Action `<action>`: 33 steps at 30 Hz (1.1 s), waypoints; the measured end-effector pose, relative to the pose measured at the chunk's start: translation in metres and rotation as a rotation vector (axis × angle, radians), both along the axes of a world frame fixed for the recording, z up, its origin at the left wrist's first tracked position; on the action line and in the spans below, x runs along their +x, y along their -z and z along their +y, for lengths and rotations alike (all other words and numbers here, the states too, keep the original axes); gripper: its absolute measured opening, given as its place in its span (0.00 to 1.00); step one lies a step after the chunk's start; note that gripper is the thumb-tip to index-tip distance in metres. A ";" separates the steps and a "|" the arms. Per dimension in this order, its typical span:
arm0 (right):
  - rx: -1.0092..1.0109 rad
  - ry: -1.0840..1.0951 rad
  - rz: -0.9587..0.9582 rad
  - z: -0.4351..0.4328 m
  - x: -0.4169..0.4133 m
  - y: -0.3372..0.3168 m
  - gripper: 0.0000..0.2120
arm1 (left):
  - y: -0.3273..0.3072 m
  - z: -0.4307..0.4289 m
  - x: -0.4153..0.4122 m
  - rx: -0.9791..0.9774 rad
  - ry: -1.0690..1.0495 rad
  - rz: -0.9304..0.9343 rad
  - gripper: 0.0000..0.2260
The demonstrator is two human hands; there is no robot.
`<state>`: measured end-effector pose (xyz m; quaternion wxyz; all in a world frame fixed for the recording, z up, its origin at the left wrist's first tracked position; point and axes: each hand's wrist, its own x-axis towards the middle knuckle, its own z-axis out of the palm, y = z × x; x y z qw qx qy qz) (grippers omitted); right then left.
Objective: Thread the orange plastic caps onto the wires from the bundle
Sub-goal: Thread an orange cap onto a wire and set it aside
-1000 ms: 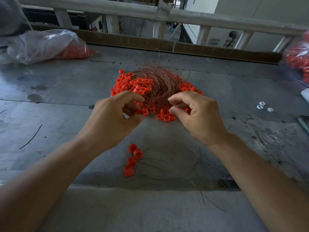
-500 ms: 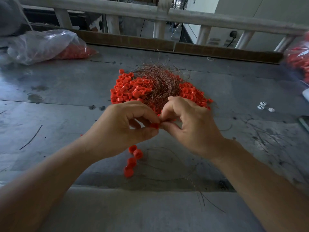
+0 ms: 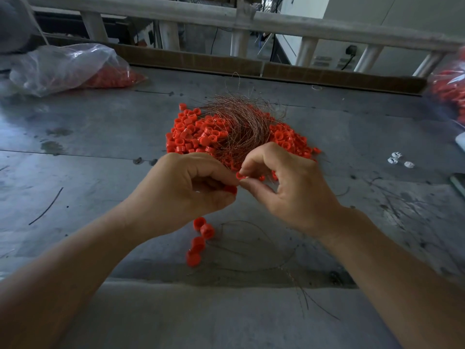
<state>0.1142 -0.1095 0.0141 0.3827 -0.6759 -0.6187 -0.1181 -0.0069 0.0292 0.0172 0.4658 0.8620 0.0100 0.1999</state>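
A pile of orange plastic caps lies mid-table with a bundle of thin copper wires draped over it. Just in front of the pile, my right hand pinches one orange cap between thumb and forefinger. My left hand meets it fingertip to fingertip and holds another orange cap under its curled fingers. Whether a wire runs between the fingers is too fine to see. Several threaded caps hang in a short string below my hands, on a wire looping over the table.
The grey metal table carries a clear plastic bag of orange caps at the back left and another bag at the right edge. Three small white parts lie at the right. A wooden railing runs behind.
Both hands drew back from the pile toward me and came together, each with an orange cap. Now the right hand's cap shows between its thumb and forefinger.
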 end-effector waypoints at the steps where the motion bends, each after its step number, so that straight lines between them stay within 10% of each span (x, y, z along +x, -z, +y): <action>1: -0.003 0.014 -0.015 -0.001 0.002 -0.001 0.05 | -0.001 0.000 0.000 -0.026 -0.008 -0.008 0.09; 14: 0.140 0.179 -0.054 -0.014 0.006 -0.023 0.02 | -0.003 -0.004 0.003 -0.439 -0.002 -0.046 0.11; 33: 0.071 0.128 0.036 -0.011 -0.005 -0.020 0.02 | -0.004 -0.004 0.002 -0.542 0.041 -0.040 0.12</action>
